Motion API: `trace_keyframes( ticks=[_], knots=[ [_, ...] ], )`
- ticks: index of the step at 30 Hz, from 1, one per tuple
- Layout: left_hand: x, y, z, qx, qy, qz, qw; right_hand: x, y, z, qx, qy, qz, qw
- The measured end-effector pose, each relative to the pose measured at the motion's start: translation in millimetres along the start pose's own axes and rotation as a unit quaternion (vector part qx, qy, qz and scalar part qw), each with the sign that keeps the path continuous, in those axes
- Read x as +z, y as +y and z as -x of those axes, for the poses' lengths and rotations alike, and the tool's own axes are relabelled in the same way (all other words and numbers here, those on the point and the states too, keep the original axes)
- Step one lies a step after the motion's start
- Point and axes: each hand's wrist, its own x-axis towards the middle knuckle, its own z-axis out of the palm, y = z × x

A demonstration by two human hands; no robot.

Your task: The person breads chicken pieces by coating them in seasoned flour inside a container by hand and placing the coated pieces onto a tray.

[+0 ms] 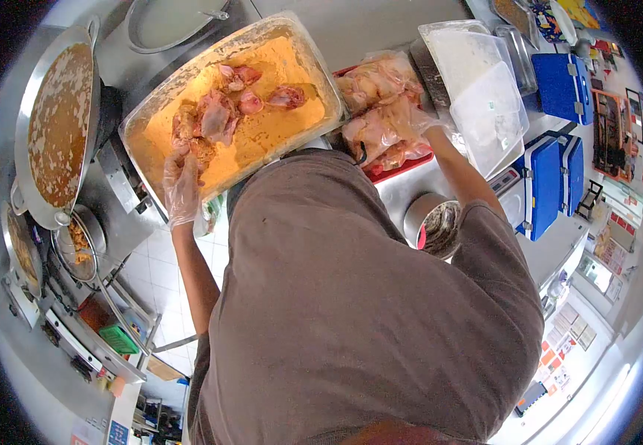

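Observation:
My left hand (181,185), in a clear plastic glove, reaches over the near left rim of a large clear tub (137,126). Its fingers are closed at the edge of a raw chicken piece (201,150). Orange-yellow flour (266,137) covers the tub's floor, and several more raw chicken pieces (219,117) lie on it, partly dusted. To the right, my right hand (424,124), also gloved in clear plastic, rests at the raw chicken in a clear plastic bag (384,122). Its fingers blend into the shiny plastic and are hidden. The bag lies in a red tray (403,169).
A wide pan of brown oil with pale foam (58,126) stands at the left. Below it is a pot with fried pieces (80,241). A round metal container (433,222) sits near my right arm. Translucent lids (488,111) and blue coolers (540,185) are farther right.

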Motion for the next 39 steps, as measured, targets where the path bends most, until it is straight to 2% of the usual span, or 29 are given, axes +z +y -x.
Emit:
trace_keyframes(
  ticks=[2,5,8,17,20,23,28,35,39],
  knots=[
    [2,5,0,-0.018,-0.003,-0.028,0.999,4,-5,1,0.000,-0.001,0.009,1.000],
    [6,-3,2,0.018,-0.005,0.022,1.000,13,-18,3,-0.008,-0.004,0.019,1.000],
    [4,-9,0,0.048,-0.015,-0.014,0.999,17,-25,2,-0.016,-0.004,0.023,1.000],
    [-1,-9,-10,-0.014,-0.004,0.020,1.000,11,-33,11,-0.014,0.008,0.035,0.999],
    [2,3,-2,-0.002,0.010,-0.006,1.000,8,-35,14,-0.019,0.012,0.038,0.999],
    [1,-10,-2,0.030,0.008,0.007,0.999,6,-37,15,-0.024,0.018,0.041,0.999],
    [-1,-10,2,-0.003,0.005,0.015,1.000,-1,-40,23,-0.033,0.036,0.044,0.998],
    [2,2,7,0.008,0.013,-0.017,1.000,-38,-45,43,-0.065,0.102,0.032,0.992],
    [1,-12,-1,0.013,0.005,0.058,0.998,-81,-64,63,-0.096,0.117,-0.060,0.987]
  ],
)
